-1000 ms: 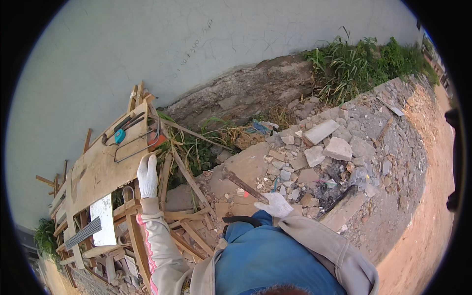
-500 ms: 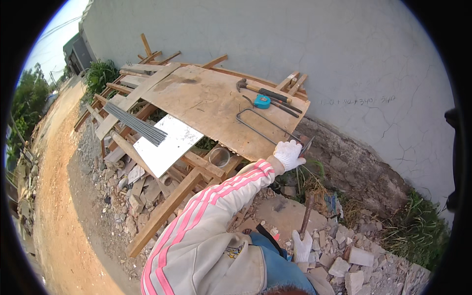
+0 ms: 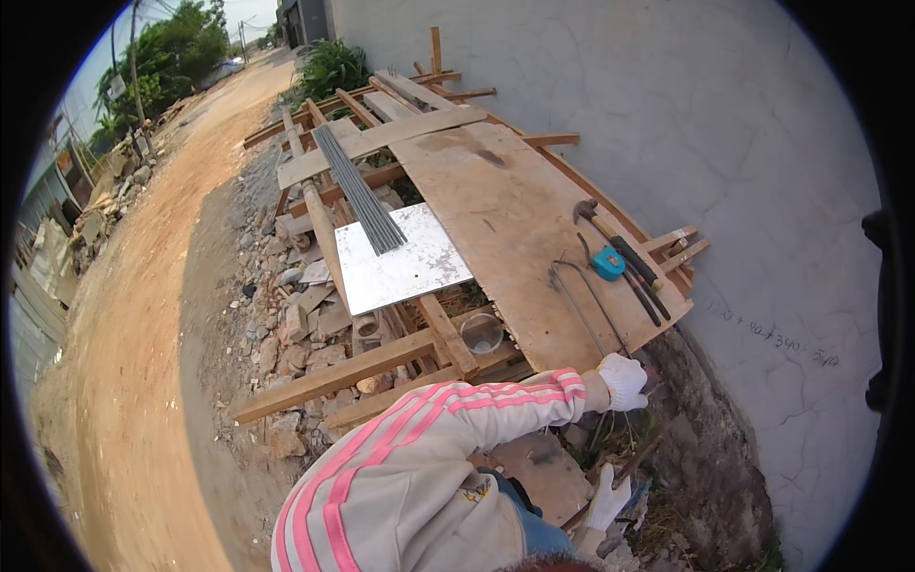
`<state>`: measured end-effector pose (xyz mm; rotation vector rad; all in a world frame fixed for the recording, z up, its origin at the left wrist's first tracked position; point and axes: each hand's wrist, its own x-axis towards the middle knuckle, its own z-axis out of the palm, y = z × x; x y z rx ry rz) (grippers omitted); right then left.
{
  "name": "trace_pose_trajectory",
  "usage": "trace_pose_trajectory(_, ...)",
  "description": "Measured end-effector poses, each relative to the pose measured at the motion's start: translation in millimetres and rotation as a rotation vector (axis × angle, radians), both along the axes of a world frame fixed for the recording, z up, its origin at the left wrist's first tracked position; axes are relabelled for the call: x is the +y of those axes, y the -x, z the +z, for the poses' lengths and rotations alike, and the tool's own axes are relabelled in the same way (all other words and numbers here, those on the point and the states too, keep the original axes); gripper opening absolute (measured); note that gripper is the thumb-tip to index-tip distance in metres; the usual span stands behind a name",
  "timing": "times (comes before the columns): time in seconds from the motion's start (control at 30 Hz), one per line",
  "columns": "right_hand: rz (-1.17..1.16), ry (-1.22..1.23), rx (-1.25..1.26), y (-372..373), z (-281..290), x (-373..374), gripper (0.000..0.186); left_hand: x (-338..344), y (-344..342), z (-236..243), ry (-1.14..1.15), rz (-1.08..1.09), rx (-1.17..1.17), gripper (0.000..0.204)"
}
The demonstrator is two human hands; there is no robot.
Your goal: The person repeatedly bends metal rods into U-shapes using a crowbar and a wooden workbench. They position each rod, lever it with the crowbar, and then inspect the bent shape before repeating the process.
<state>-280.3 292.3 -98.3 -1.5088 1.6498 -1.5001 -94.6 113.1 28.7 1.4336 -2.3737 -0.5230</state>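
Observation:
My left hand, in a white knit glove, is closed at the handle end of a hacksaw. The saw's thin metal frame lies over the near right corner of a brown plywood board; its handle is mostly hidden by the glove. Lower down, my right hand, also gloved, has a rusty brown bar rising from between thumb and fingers. Beyond the saw on the board lie a teal tape measure, a claw hammer and a dark-handled tool.
Grey metal rods rest partly on a white panel left of the plywood. A clear round container sits among wooden beams. Broken rubble lies underneath. A cracked grey wall stands at right; a dirt road runs at left.
The view has turned, shifting the board and tools rightward and down in the picture. My right hand with the bar has come nearer my left hand, which stays at the hacksaw's handle end.

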Motion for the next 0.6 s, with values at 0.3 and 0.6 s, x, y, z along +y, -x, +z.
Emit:
trace_pose_trajectory(0.3, 0.064, -0.358, -0.493, 38, 52, -123, 0.032, -11, 20, 1, -0.214, 0.039, -0.131, 0.059)
trace_pose_trajectory(0.6, 0.246, -0.309, -0.61, 15, 81, -172, 0.03, 0, 19, 7, -0.353, -0.011, 0.024, 0.07)
